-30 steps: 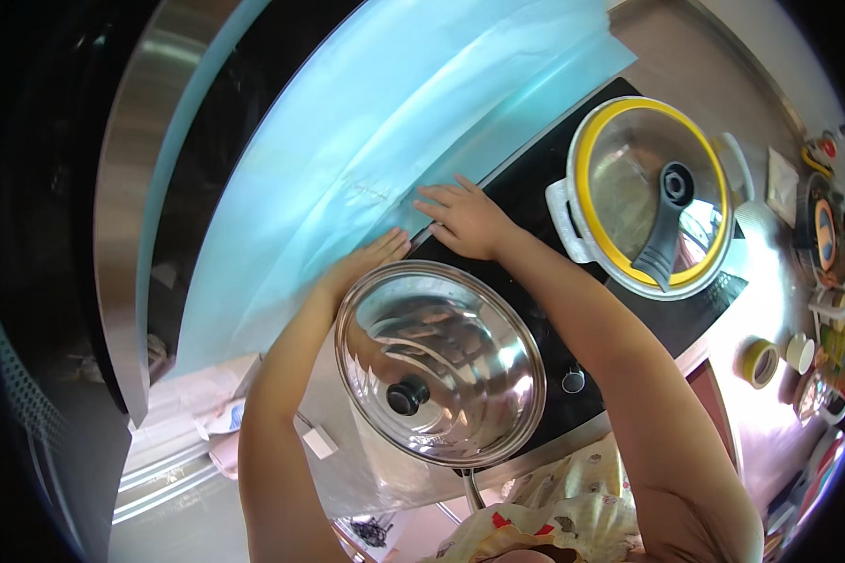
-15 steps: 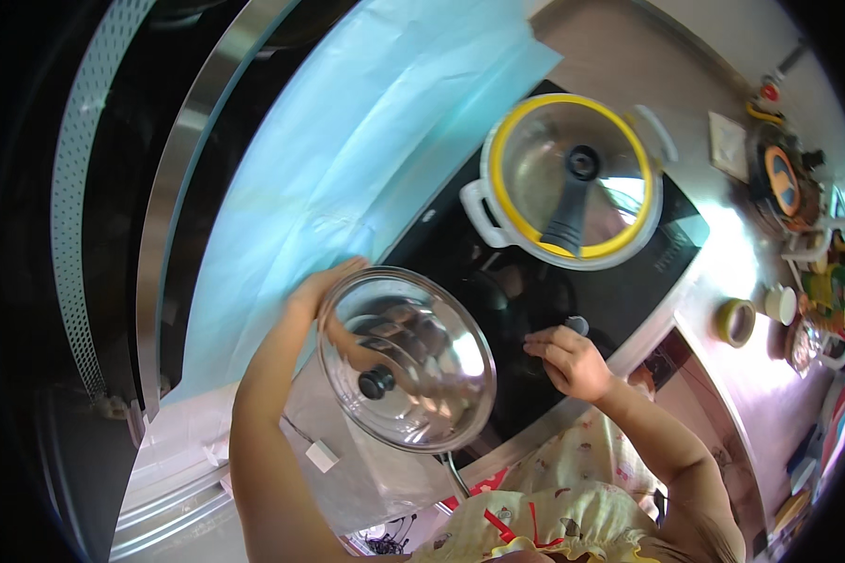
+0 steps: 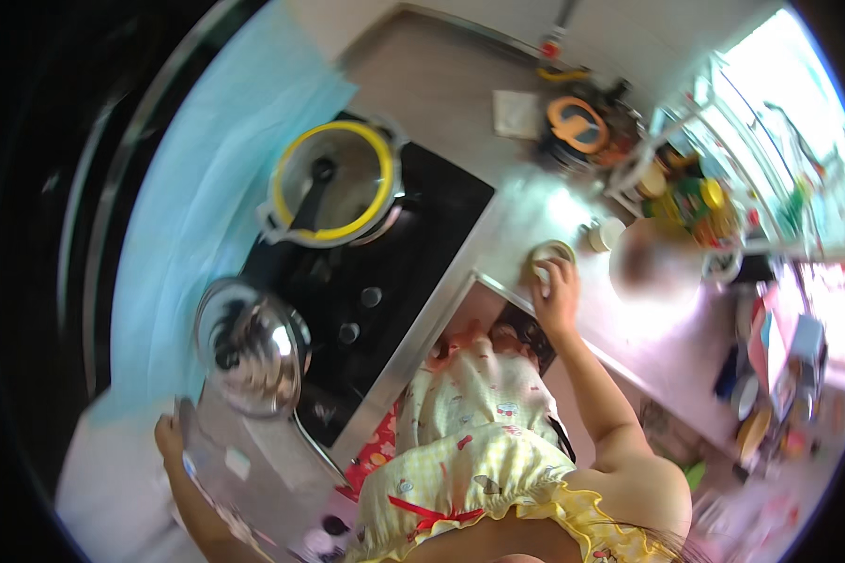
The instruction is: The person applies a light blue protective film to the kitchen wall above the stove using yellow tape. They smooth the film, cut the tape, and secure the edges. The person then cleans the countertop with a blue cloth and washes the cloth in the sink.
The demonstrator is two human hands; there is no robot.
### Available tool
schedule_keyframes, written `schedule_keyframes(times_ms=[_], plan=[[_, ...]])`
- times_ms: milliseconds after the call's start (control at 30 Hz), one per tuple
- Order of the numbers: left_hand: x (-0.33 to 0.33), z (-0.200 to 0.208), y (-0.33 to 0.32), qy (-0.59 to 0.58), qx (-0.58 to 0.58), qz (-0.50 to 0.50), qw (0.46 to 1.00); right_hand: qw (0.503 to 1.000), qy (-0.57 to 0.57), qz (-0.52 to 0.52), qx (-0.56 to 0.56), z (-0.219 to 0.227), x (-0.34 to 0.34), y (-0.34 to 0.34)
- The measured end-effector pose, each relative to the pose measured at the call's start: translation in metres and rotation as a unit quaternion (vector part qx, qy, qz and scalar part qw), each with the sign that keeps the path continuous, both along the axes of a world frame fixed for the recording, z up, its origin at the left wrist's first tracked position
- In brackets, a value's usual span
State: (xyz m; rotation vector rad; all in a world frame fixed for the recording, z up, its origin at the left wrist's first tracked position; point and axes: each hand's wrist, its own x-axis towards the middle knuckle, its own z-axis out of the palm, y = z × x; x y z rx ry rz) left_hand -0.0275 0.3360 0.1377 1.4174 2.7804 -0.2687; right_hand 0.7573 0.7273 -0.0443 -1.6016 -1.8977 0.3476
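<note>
Green tape roll: on the steel surface, near its front edge
Right hand: over the stove half a second ago, now grasping the roll
Left hand: dropped below the blue sheet's near corner; blurry, can't tell if it's gripping
Lidded pan: stove's near left corner
Room: bright window

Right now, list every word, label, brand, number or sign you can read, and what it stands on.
No readable text anywhere in view.
Yellow-capped container: any label is too blurred to read.
Tape roll: no readable lettering.
Black cooktop: none readable.
</note>
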Motion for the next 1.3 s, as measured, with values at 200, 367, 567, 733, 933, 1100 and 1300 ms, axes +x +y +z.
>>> schedule_keyframes(times_ms=[200,367,567,733,933,1100,1300], plan=[[0.157,-0.050,-0.072,0.124,0.264,0.190,0.937,0.978,-0.147,0.145,0.013,-0.038,0.036,-0.013],[0.333,-0.154,-0.112,0.037,0.451,0.264,0.852,0.973,-0.167,0.157,-0.017,-0.060,0.042,-0.010],[0.431,-0.214,-0.178,0.005,0.416,0.383,0.825,0.972,0.015,0.234,-0.032,-0.049,0.036,-0.019],[0.374,-0.262,-0.199,-0.028,0.434,0.451,0.779,0.968,0.072,0.238,-0.021,-0.024,0.026,-0.052],[0.248,-0.257,-0.194,0.091,0.323,0.425,0.841,0.982,0.078,0.171,-0.021,-0.039,0.013,-0.120],[0.184,-0.244,-0.174,-0.075,0.167,0.443,0.878,0.982,0.052,0.180,0.002,-0.036,-0.035,-0.203],[0.171,-0.237,-0.183,-0.152,0.128,0.369,0.908,0.969,0.024,0.244,0.042,-0.011,-0.099,-0.301]])
